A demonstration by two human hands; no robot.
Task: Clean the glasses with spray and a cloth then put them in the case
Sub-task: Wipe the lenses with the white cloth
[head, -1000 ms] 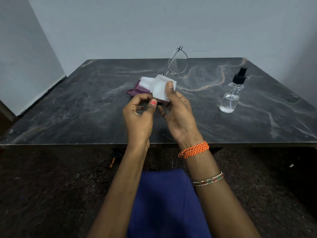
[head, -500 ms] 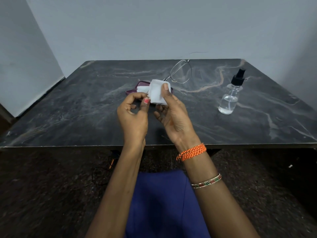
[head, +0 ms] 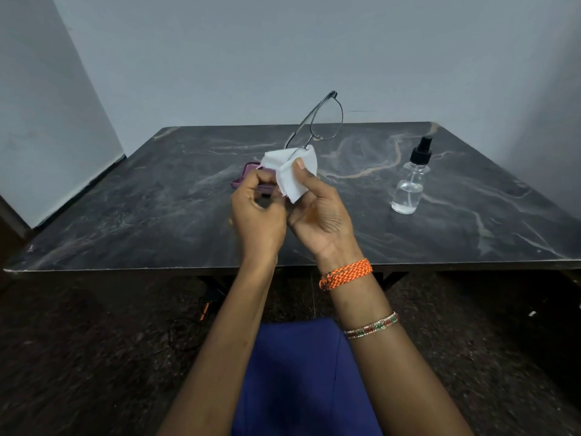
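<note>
Both grips closed: right hand (head: 317, 212) pinching white cloth (head: 290, 174) round glasses (head: 320, 124), left hand (head: 256, 215) steadying them. Behind, half hidden, purple case (head: 243, 179); far right on desk (head: 141, 199), spray bottle (head: 410, 184).

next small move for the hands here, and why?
Probably keep rubbing the covered lens: the right hand pinches the white cloth over one lens of the thin metal-framed glasses, the left hand steadies them, and the purple case waits behind.

My left hand (head: 256, 212) and right hand (head: 320, 215) are raised close together, fingers curled, both pinching.
</note>
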